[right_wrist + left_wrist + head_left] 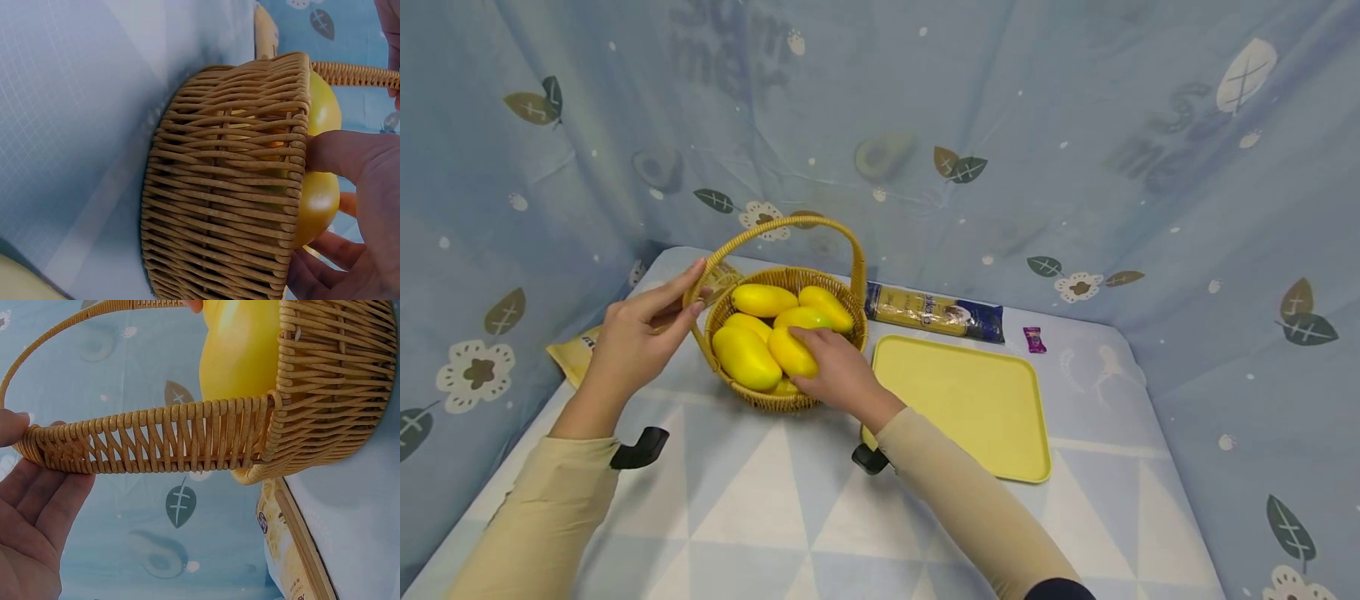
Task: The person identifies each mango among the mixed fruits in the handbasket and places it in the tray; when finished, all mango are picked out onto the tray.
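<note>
Left hand [643, 329] pinches the left side of the basket's [771, 402] handle [808, 220]. Right hand [842, 371], over the front-right rim, curls round a mango [790, 353] (between both hands).

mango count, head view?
7 visible in the basket: back-left mango, back-right mango, greenish centre mango, middle-left mango, front-left mango, mango gripped by right hand, partial mango below. More may be hidden.

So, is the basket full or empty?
Full: yellow fruit crowds the basket, bulging above its rim in both wrist views; the right hand grips a piece.
</note>
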### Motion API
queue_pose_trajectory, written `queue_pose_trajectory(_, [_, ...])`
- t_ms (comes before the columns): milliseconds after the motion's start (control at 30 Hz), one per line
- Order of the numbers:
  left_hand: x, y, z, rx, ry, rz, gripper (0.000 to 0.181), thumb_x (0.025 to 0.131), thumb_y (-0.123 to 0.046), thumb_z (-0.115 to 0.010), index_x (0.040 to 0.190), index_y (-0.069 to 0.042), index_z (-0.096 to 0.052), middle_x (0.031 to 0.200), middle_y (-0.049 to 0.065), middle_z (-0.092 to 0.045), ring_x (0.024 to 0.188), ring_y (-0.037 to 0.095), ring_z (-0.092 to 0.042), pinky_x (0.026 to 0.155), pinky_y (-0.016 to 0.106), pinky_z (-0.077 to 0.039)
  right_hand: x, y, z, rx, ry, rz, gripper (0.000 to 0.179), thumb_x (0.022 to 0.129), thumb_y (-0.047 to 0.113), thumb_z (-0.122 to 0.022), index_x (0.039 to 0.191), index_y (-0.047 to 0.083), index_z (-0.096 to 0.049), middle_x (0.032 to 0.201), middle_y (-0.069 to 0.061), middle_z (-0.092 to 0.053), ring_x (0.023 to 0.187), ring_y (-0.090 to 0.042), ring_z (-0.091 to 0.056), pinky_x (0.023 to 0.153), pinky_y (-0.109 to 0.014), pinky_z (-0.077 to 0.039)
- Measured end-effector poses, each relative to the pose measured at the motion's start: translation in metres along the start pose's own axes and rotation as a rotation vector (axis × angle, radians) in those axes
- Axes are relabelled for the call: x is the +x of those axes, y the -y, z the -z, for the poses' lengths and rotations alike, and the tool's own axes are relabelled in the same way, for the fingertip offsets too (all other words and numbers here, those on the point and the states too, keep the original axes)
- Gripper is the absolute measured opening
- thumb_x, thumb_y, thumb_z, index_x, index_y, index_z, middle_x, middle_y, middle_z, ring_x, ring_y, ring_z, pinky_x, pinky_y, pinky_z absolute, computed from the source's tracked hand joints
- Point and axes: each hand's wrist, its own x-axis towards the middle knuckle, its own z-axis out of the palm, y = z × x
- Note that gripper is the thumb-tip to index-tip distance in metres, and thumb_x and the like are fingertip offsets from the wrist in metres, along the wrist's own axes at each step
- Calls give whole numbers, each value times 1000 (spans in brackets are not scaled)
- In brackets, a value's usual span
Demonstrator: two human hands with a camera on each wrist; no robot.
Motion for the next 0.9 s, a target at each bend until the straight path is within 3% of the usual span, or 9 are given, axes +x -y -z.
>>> queue_pose_trajectory(233, [0, -1, 0, 3, 2, -4, 71, 90, 9, -72, 148, -28, -54, 121, 15, -72, 103, -18, -58, 84, 3, -47, 1, 0, -1, 6, -33, 42, 69, 96, 36, -68, 158, 28, -40, 144, -7, -53, 128, -23, -52, 103, -40, -50])
queue_pose_trajectory(500, [0, 0, 0, -9, 1, 4, 71, 89, 9, -72, 148, -27, -54, 121, 16, -72, 103, -17, -58, 83, 3, -47, -1, -1, 1, 64, -65, 34, 70, 93, 31, -66, 157, 32, -40, 146, -6, -51, 129, -23, -50, 99, -43, -52])
queue_pose_trajectory(900, [0, -3, -1, -3, 2, 26, 73, 89, 9, -72, 148, -29, -53, 118, 15, -73, 103, -19, -57, 83, 3, -46, -10, -2, 14, 124, -111, 55, 63, 95, 29, -65, 155, 33, -44, 145, -5, -52, 130, -23, -50, 102, -44, -51])
